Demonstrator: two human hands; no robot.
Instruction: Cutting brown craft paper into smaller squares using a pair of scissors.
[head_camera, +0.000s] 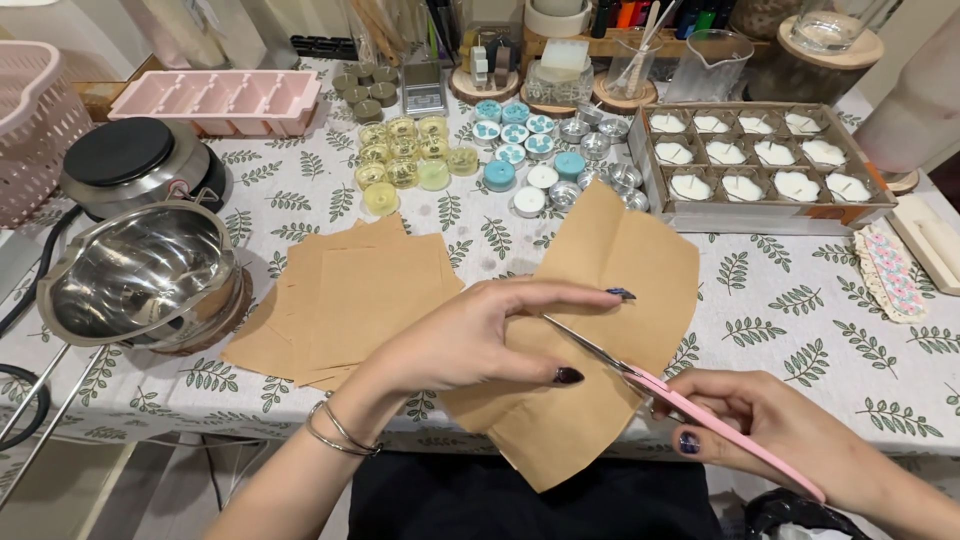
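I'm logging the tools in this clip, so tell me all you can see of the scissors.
The scissors have pink handles and thin, silvery metal blades. The right hand grips the handles low at the table's front edge. The blades point up and to the left, slightly parted, their tips hidden behind the left hand, which holds the brown paper sheet they meet.
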